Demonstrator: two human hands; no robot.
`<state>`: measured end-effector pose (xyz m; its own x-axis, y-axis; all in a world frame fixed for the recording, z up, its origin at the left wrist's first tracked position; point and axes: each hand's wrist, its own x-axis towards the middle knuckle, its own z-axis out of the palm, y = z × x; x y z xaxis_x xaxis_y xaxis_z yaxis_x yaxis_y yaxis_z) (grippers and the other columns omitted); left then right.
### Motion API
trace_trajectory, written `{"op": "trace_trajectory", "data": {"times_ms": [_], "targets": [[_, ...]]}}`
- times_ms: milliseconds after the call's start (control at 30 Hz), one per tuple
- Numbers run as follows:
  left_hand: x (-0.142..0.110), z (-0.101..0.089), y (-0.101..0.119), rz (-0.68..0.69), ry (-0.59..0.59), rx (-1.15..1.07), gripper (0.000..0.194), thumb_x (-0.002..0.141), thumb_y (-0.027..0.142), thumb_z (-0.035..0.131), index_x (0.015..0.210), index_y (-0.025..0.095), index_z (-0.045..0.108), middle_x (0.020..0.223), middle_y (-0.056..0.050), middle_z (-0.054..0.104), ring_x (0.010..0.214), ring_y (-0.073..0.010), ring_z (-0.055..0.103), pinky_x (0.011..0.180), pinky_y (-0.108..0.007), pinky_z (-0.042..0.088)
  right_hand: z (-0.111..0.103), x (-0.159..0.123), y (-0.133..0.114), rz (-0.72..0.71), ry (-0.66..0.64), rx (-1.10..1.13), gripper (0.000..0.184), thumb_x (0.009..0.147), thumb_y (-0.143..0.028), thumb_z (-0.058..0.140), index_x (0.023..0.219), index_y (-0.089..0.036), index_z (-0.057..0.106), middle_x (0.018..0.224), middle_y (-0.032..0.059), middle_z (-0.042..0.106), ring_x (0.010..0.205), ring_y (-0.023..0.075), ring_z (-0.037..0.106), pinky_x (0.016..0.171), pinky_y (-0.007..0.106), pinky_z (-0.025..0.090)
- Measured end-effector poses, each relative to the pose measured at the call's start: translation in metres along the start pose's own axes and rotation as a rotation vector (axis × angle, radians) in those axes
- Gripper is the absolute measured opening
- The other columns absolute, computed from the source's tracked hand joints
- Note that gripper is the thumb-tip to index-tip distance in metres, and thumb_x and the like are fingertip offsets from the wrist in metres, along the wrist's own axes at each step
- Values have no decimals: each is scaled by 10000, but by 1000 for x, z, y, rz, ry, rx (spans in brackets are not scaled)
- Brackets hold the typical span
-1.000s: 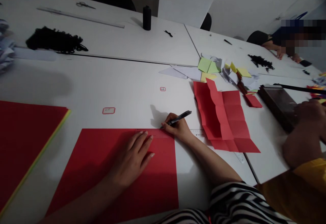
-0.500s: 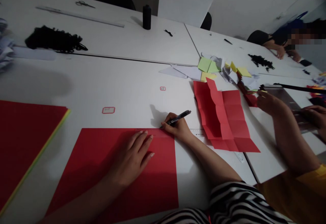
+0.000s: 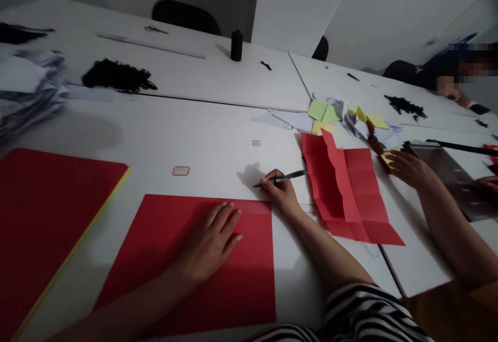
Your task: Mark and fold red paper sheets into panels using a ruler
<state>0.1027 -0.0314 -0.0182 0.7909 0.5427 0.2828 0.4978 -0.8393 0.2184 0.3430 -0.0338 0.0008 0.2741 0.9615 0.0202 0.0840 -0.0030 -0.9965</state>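
Observation:
A red sheet of paper [image 3: 249, 279] lies before me on the white table. A clear ruler [image 3: 251, 207] rests along its far edge and reaches past the right corner. My left hand [image 3: 212, 241] lies flat with fingers spread, its fingertips on the ruler and the sheet. In my right hand [image 3: 284, 195] is a dark pen [image 3: 293, 175], its tip pointing left just beyond the sheet's far edge. Whether the tip touches the table I cannot tell. Right of that hand stands a creased red paper [image 3: 360, 186], folded into panels.
Left lies a red paper stack [image 3: 58, 217] with a yellow edge, below crumpled white paper [image 3: 31, 87]. Paper scraps [image 3: 322, 109], black cord [image 3: 116, 76], scissors [image 3: 156, 29] and a black bottle [image 3: 236, 46] are farther back. A co-worker's hand [image 3: 412, 168] reaches in at right.
My right hand has drawn the pen tip away from the ruler, and the pen now lies flatter. My left hand stays on the sheet. The view has shifted; the co-worker's fingers have spread.

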Motion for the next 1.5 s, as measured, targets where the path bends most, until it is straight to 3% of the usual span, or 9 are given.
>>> {"op": "trace_trajectory", "data": {"times_ms": [167,500,633,700,867,1033,1233,1400,1500], "targets": [[-3,-6,6,-45,-68,-34,452,975,392,410,1367,177,480,1414,-113,482,1343,-288,382,1079,-450,401,4,-4,3,-124,-116,-221,285,908,-438,525,1036,-208,637,768,22,691,639,147,606,621,260,476],[-3,-8,15,-62,-8,-58,417,931,320,491,1327,191,483,1361,-121,491,1281,-296,426,1037,-481,430,12,-6,14,-411,-150,-504,321,926,-390,477,1020,-167,688,862,65,721,779,198,681,729,309,524],[-8,-28,15,-70,-9,-66,432,909,318,540,1324,203,494,1420,-118,450,1324,-323,377,1059,-530,387,11,-17,6,-417,-155,-537,299,915,-357,496,1033,-174,699,958,83,719,854,211,681,776,323,522],[-17,-49,4,-96,-12,-117,432,924,347,519,1333,209,492,1379,-104,490,1272,-279,439,1052,-466,409,7,-30,1,-421,-166,-581,292,912,-336,505,1057,-176,701,983,95,712,870,214,676,768,322,524],[-68,-99,-53,-380,117,-186,401,960,417,403,1242,177,555,1265,-100,571,1203,-231,513,1052,-424,411,-15,-68,-3,-547,-243,-816,301,886,-211,540,1161,-188,662,1090,115,703,1026,243,627,879,385,514],[-121,-117,-83,-487,155,-185,485,954,494,349,1187,137,581,1227,-91,575,1186,-226,530,1046,-384,417,-29,-83,11,-576,-255,-968,334,901,-150,496,1190,-218,648,1223,97,660,1138,250,580,936,415,510],[-130,-107,-47,-558,119,-192,455,951,472,361,1218,178,583,1260,-99,571,1180,-219,535,1022,-366,432,-21,-84,8,-576,-218,-1091,408,864,-45,460,1195,-189,650,981,109,708,948,236,611,814,338,525],[-102,-79,16,-524,-68,15,651,909,518,466,1425,124,419,1337,-176,530,1192,-334,504,987,-479,421,-14,-85,5,-590,-131,-1197,439,828,-28,473,1213,-165,634,861,93,707,866,228,614,748,310,488],[-81,-65,30,-508,-118,100,638,925,490,446,1447,127,391,1351,-197,519,1182,-364,501,934,-529,426,-15,-83,4,-508,-17,-1228,446,797,-24,484,1181,-182,648,868,86,716,860,220,629,711,288,469]]}}
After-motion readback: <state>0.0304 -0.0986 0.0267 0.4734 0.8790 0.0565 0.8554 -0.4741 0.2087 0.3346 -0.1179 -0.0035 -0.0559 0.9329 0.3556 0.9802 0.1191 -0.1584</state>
